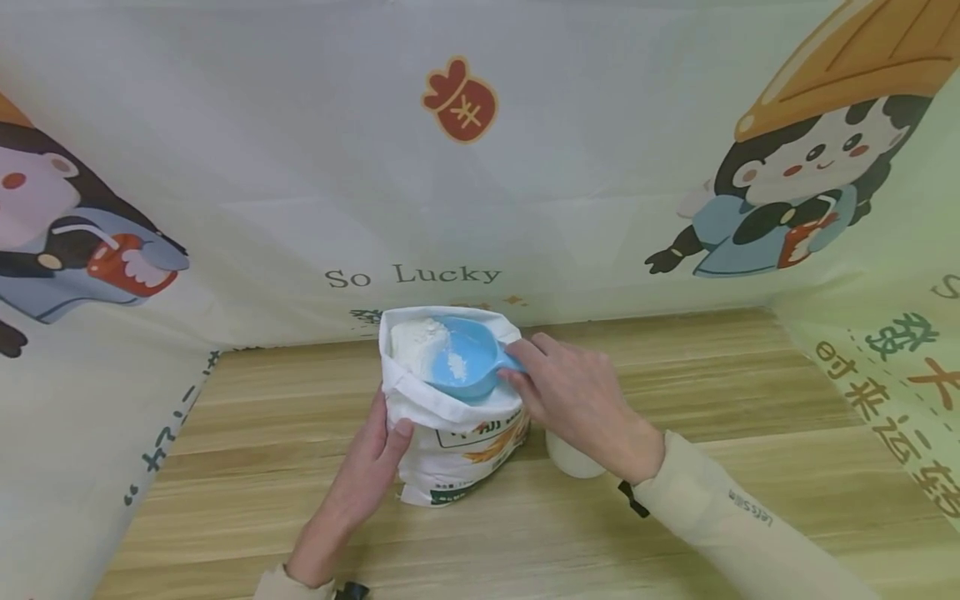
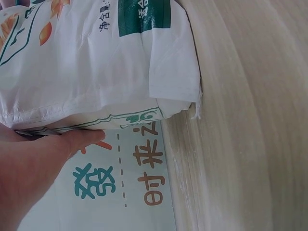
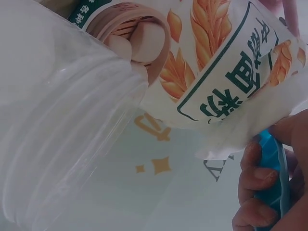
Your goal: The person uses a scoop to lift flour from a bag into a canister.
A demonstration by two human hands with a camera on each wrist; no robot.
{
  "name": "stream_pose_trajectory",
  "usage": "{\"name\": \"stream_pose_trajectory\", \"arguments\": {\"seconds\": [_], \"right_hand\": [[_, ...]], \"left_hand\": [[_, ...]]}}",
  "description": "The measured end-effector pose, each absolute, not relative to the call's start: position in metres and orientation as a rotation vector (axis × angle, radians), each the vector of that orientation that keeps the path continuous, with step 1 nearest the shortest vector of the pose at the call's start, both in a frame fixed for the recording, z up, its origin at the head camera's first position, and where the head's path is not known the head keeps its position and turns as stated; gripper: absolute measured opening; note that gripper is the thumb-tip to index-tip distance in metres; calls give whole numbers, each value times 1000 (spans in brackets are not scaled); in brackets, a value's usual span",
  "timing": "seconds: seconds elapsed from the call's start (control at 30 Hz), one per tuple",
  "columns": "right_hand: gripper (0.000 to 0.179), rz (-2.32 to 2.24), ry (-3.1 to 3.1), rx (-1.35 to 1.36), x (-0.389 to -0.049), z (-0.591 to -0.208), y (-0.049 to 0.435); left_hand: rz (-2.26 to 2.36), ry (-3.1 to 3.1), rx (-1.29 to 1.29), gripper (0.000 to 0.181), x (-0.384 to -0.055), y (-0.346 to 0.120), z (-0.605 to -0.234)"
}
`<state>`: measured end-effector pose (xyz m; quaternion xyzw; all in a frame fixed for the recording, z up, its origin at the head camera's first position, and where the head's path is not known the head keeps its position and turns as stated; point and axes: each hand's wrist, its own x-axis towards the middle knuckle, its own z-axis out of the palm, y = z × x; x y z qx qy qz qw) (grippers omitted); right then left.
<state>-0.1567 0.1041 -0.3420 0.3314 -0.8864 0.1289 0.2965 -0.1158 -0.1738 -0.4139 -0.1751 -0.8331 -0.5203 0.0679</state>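
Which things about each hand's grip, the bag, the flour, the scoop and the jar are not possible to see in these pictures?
Jar: head view, upper part behind the right-hand grip; right wrist view, cut off by the left edge.
Scoop: head view, handle end hidden inside that grip.
Left-hand grip: head view, most fingers behind the bag.
Flour: head view, depth hidden by the bag's walls.

The near edge of the desk [image 1: 712, 400] is cut off by the bottom of the head view. Toward the desk's far edge, the white flour bag [image 1: 427, 462] hides most fingers of the left hand [image 1: 371, 450]. The right hand [image 1: 577, 392] covers part of the handle of the blue scoop [image 1: 480, 340], whose front lip is lost under flour [image 1: 414, 340], and hides the top of the jar [image 1: 573, 463], itself cropped in the right wrist view. The print at the bag's base is too small to read from above.
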Motion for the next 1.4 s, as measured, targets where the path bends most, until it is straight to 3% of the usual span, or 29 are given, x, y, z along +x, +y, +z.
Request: {"name": "stream_pose_trajectory", "arguments": {"seconds": [0.53,1.4], "right_hand": [[25,522,-2467,883,-156,-333,126],[24,629,-2418,855,-149,-316,158]], "left_hand": [[-1583,-2487,-526,51,-117,-174,-414],[-1596,-2487,-541,51,-114,-177,-414]]}}
